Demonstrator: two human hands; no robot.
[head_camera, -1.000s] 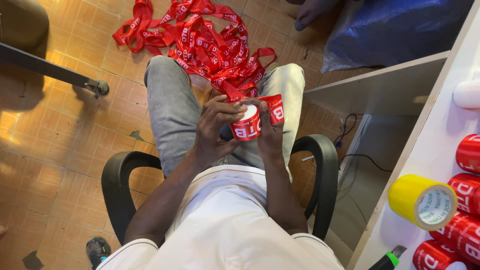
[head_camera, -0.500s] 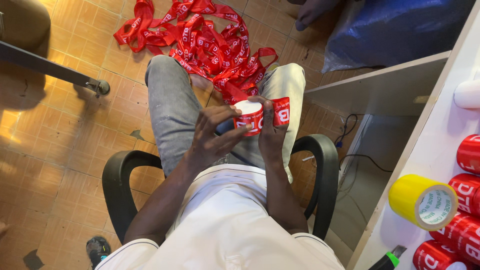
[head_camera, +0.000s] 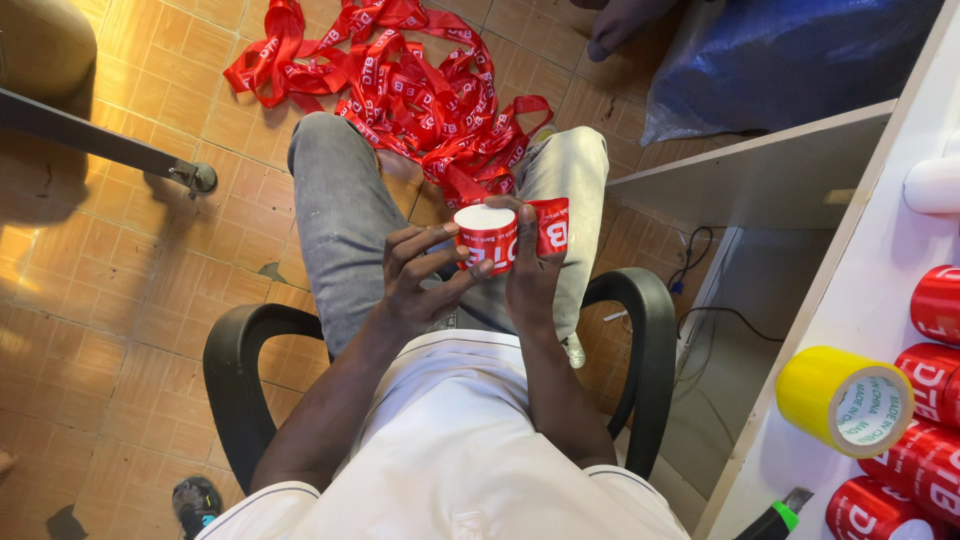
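I sit in a black office chair (head_camera: 235, 370) and look down at my lap. My left hand (head_camera: 425, 280) grips a small roll of red ribbon with white letters (head_camera: 487, 235), fingers wrapped round its side. My right hand (head_camera: 530, 270) pinches the ribbon's loose end (head_camera: 553, 225) just right of the roll. From there the ribbon runs down between my knees to a big tangled heap of red ribbon (head_camera: 400, 90) on the tiled floor.
A white desk (head_camera: 870, 330) stands at the right with a yellow tape roll (head_camera: 845, 400) and several red ribbon rolls (head_camera: 930, 440). A blue plastic bag (head_camera: 790, 55) lies behind it. Another person's bare foot (head_camera: 620, 25) is at the top. A chair leg with caster (head_camera: 200, 178) is at left.
My hands have turned the roll so its white end faces up, and the loose ribbon end now stands flatter beside it. The hands rose slightly.
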